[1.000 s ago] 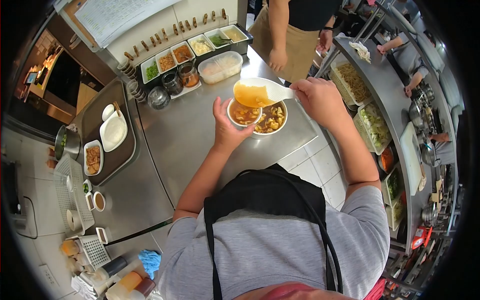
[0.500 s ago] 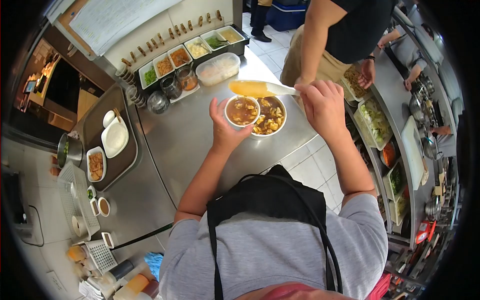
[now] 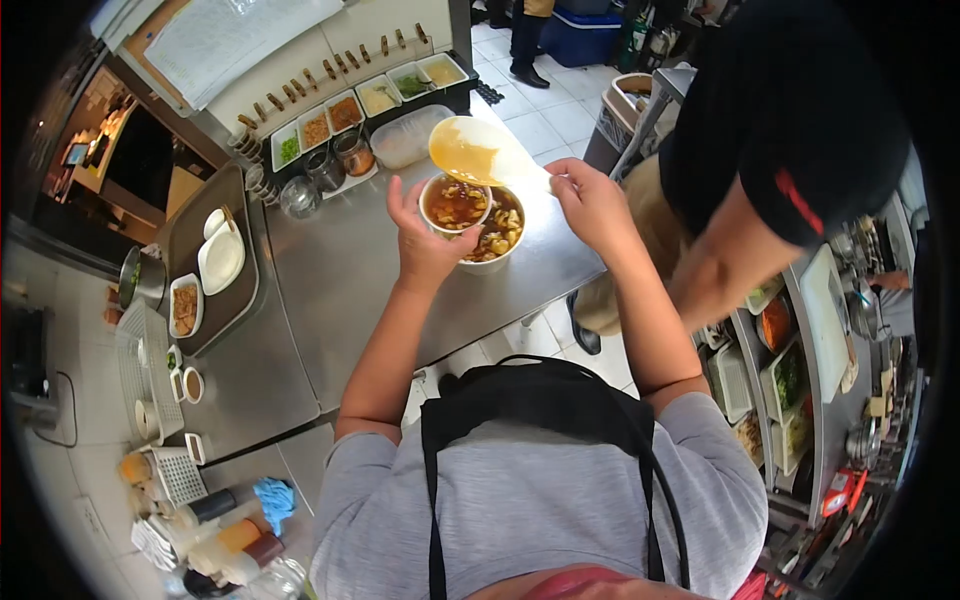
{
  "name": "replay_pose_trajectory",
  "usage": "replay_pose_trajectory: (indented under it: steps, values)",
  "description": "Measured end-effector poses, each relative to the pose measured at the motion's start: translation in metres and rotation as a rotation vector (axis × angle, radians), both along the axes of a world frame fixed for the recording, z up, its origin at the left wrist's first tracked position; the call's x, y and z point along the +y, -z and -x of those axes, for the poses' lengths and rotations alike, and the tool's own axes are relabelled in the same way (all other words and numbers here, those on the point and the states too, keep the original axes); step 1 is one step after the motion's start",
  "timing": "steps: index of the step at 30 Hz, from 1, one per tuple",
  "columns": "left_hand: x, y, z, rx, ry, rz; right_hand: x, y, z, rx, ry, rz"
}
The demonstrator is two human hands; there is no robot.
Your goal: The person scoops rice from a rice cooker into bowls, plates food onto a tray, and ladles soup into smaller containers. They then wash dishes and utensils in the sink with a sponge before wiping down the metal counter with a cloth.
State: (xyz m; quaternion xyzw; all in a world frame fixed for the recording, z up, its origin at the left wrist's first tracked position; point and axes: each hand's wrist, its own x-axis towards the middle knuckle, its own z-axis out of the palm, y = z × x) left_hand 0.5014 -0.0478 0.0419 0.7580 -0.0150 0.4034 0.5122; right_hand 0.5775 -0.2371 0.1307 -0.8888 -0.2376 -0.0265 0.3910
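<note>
The left hand is holding a small white cup of chunky brown soup, thumb and fingers parted to span its sides. The cup is overlapping a larger white bowl, which is resting on the steel counter. The right hand is closing its fingers round the handle of a ladle — its orange-coated scoop is hanging beside the cup's rim.

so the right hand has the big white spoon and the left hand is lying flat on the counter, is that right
Not quite: in the head view the left hand is holding the small cup, not lying flat. The right hand does have the big white spoon.
</note>
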Motion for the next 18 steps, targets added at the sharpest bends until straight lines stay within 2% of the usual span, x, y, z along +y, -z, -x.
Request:
replay_pose_trajectory:
  steps: [6, 10, 18]
  values:
    - [-0.026, -0.017, -0.009, 0.028, -0.063, 0.071, -0.012, 0.013, -0.033, 0.185, -0.104, -0.006]
    - [-0.035, -0.030, -0.017, 0.152, -0.090, 0.026, -0.016, 0.019, -0.048, 0.162, -0.153, -0.090]
    - [-0.032, -0.048, -0.064, 0.125, 0.043, 0.020, -0.027, -0.005, -0.087, 0.137, -0.090, -0.109]
